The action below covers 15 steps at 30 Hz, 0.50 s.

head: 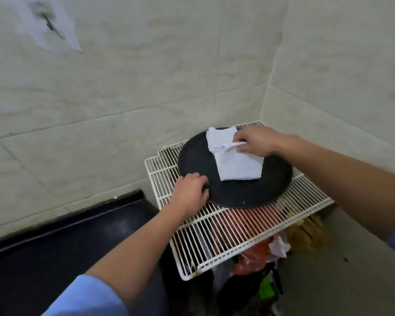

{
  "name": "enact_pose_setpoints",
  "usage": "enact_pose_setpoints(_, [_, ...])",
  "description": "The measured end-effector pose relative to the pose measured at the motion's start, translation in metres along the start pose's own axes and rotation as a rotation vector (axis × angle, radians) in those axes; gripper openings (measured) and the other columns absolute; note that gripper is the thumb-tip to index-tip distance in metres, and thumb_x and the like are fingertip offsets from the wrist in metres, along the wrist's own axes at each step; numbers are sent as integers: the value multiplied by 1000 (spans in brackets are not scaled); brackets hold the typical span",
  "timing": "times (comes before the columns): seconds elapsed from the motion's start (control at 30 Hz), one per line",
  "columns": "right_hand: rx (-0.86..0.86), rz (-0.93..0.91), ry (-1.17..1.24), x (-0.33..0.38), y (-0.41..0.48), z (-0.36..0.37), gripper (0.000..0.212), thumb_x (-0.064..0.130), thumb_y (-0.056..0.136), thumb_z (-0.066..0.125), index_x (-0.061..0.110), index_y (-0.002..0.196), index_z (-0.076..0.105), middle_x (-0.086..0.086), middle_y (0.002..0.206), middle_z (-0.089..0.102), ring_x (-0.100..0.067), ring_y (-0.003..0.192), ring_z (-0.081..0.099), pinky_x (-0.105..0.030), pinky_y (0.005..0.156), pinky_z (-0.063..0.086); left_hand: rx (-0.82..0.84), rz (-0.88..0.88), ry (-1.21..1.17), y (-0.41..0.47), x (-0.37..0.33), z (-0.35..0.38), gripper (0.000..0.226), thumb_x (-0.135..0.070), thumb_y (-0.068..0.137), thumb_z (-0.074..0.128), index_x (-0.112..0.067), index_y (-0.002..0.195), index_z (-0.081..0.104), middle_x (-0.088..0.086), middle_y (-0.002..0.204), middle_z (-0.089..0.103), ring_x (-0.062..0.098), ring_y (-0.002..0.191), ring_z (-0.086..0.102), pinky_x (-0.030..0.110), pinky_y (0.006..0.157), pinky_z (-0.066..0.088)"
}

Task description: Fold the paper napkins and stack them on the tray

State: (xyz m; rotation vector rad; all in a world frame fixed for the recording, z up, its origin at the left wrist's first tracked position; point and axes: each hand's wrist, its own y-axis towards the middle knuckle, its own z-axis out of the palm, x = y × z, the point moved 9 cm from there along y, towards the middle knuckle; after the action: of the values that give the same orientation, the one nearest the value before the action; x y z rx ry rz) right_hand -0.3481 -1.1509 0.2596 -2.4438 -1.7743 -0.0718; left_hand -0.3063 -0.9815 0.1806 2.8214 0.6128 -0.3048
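Two hands: both yours, at the black tray (249,192), which sits on a white wire rack (226,231).
Left hand (189,195): your fingers curl over the near-left rim, gripping it.
Right hand (257,141): pinches an edge of the white napkins (236,166).
Pile: on the tray, beneath your right hand.

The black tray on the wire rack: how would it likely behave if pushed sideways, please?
The tray looks rigid and flat, so it would probably slide rather than flex. On the wire rack it may skid easily; the left hand gripping its rim probably steadies it. The napkins could shift.
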Motion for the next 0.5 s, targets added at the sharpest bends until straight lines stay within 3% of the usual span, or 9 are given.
enact_pose_setpoints(0.13, [83,-36,-24,-15,39,19,12,27,91,56,24,102,60,0,109,59,-22,98,54,-39,85,45,-45,-72,18,2,4,9,19,-31,91,51,-23,105,61,-4,100,58,16,97,52,35,91,38])
enact_pose_setpoints(0.3, [166,-9,-43,-25,56,55,31,36,92,55,26,121,56,6,127,55,-19,112,52,-34,81,41,-44,-100,25,4,5,12,21,-32,90,50,-23,105,61,-6,99,56,14,96,51,34,91,39])
enact_pose_setpoints(0.5, [-296,-72,-80,-13,21,52,46,44,94,50,24,135,49,-3,139,46,-25,126,41,-41,95,38,-110,-145,37,3,8,15,20,-30,89,52,-22,102,64,-5,95,55,16,92,50,33,87,37])
